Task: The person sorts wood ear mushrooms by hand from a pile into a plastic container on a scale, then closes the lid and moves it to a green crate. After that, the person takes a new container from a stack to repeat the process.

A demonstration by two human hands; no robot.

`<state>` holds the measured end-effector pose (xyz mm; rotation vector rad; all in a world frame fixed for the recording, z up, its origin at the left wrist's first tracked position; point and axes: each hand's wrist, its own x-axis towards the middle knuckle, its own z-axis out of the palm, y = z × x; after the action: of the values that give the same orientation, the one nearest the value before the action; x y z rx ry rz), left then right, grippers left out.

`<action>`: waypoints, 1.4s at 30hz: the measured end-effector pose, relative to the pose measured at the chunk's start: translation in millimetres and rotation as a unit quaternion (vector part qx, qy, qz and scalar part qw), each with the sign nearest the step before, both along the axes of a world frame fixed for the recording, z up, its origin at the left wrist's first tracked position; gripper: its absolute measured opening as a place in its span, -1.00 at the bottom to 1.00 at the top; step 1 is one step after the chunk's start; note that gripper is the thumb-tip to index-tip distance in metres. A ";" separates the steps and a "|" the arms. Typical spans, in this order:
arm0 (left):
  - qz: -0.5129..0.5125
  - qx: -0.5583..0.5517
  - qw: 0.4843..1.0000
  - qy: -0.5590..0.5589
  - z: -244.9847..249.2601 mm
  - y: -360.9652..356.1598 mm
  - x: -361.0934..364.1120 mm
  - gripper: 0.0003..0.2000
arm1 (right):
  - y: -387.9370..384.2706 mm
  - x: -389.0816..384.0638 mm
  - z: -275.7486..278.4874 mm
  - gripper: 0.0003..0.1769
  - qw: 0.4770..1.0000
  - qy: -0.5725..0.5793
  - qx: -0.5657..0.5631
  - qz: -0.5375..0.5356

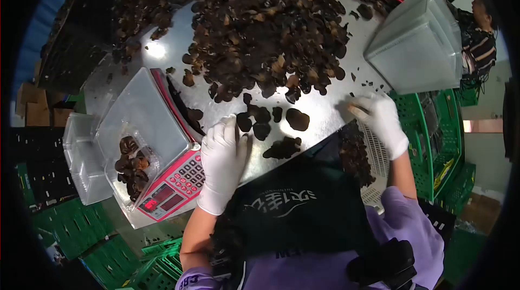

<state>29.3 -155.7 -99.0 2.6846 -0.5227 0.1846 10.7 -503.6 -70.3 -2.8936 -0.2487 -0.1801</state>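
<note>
My left hand (221, 157), in a white glove, rests at the table edge just right of the scale (184, 176). Its thumb stands apart from the fingers, and nothing shows in its grip. My right hand (382, 119), also gloved, is pinched on a small brown piece of wood ear mushroom (355, 108) over the table's right side. Between the hands lie several loose dark wood ear mushrooms (297, 120). On the scale, a clear plastic box (157, 162) holds a few more wood ears (131, 168); the red display is lit but blurred.
A large heap of wood ears (265, 35) covers the back of the metal table (325, 127). Stacked clear boxes (417, 46) stand at right, others (86, 160) left of the scale. A white basket (376, 152) and green crates (433, 138) flank me. Another person (479, 40) is at far right.
</note>
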 end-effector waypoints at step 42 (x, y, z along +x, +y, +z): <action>0.001 0.354 0.935 -0.034 -22.1 -0.9 -60.6 -0.75 | 100.0 33.0 -74.5 -0.79 0.949 -0.103 0.296 -0.044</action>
<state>-31.3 -156.6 -121.1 3.3874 -0.7171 0.0999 43.7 -403.7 -144.7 -2.2867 -0.0773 -0.4830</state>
